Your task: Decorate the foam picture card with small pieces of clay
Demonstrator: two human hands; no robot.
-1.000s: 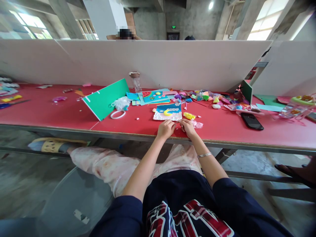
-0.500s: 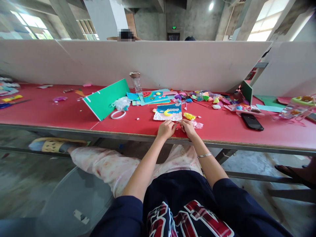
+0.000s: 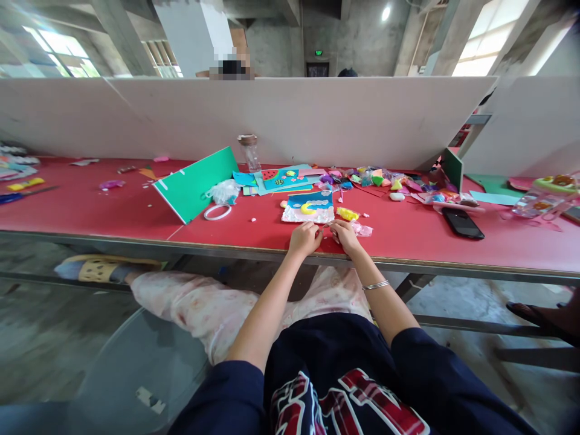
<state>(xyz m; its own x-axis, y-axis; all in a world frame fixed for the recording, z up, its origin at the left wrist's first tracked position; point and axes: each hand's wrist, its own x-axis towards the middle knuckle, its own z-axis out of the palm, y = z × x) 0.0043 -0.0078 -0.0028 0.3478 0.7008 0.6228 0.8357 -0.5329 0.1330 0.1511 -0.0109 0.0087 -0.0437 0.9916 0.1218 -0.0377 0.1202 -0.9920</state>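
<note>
At table edge, left hand and right hand, fingers pinching one tiny piece between them, below clay picture.

No lettering here is clear enough to read.

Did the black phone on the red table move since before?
No. The black phone lies at the same spot on the red table, just right of the paper scraps; only the camera shifted slightly.

Bare red table left; clay picture blocks ahead.
</note>
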